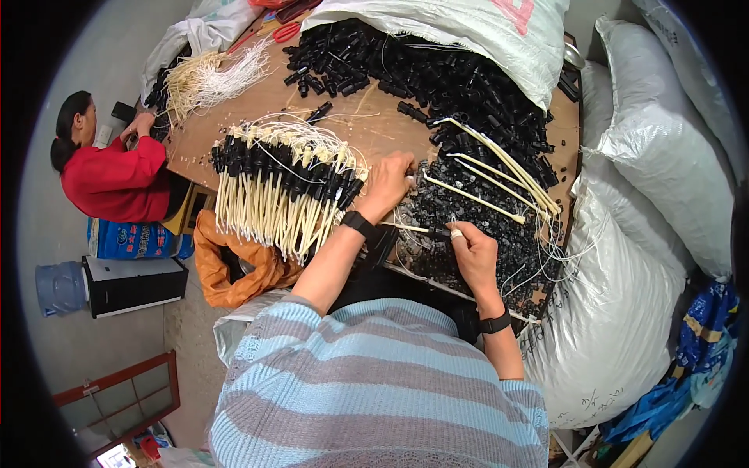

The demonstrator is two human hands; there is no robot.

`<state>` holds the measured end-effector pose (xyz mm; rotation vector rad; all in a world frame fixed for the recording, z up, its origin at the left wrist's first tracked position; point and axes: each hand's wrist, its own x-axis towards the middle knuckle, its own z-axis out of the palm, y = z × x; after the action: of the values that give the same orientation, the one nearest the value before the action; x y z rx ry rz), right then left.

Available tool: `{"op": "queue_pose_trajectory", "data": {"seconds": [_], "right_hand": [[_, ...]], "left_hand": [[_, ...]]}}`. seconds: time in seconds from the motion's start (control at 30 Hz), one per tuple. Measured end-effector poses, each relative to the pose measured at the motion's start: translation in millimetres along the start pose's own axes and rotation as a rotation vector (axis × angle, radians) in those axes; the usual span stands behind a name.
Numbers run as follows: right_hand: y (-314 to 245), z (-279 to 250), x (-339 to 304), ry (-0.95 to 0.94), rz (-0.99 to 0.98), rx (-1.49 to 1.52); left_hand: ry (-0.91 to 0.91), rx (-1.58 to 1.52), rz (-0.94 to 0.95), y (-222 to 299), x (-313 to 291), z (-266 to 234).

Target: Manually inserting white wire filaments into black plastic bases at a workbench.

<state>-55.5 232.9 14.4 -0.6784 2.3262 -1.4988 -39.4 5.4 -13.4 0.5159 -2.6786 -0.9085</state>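
Note:
My right hand point(474, 256) pinches a small black fitting point(442, 233) at the table's near edge. A cream tube point(406, 227) runs leftward from that fitting. Beyond it, my left hand point(388, 184) has its fingers curled together over the rim of a heap of small black parts point(468, 204); what they hold is too small to make out. Just right of those fingertips, a cream tube point(476, 199) lies on the heap, with several more tubes beyond. Left of my left forearm lies a thick row of black fittings with cream tubes and white cords point(289, 183).
A white woven sack point(460, 27) spills black sockets point(445, 78) across the far table. Full white sacks point(616, 304) crowd the right side. At far left, a person in red point(113, 179) works near a bundle of cords point(214, 82). Red scissors point(286, 32) lie at the back.

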Motion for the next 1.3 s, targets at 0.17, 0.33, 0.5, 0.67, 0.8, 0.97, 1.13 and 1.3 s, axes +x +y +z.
{"op": "queue_pose_trajectory", "data": {"seconds": [0.17,0.33,0.5,0.67,0.8,0.97,1.13,1.3], "right_hand": [[12,-3,0,0.032,0.045,-0.016],[9,3,3,0.043,0.097,-0.019],[5,11,-1,0.08,-0.125,-0.135],[-11,13,-6,0.217,-0.335,-0.316],[-15,15,-8,0.178,-0.36,-0.322],[-12,12,-11,0.138,-0.349,-0.247],[-17,-1,-8,-0.09,0.215,0.669],[-19,-22,-6,-0.169,0.325,1.037]], "left_hand": [[0.01,-0.135,-0.004,-5,-6,-9],[-0.177,-0.847,-0.087,37,-43,-11],[0.017,-0.483,0.366,74,-64,-2],[-0.073,-0.675,-0.123,72,-68,-10],[-0.086,-0.603,-0.115,63,-72,-6],[0.016,-0.428,0.013,60,-70,-7],[0.092,-0.254,0.238,55,-68,-13],[-0.313,-0.44,0.271,63,-74,-17]]}}
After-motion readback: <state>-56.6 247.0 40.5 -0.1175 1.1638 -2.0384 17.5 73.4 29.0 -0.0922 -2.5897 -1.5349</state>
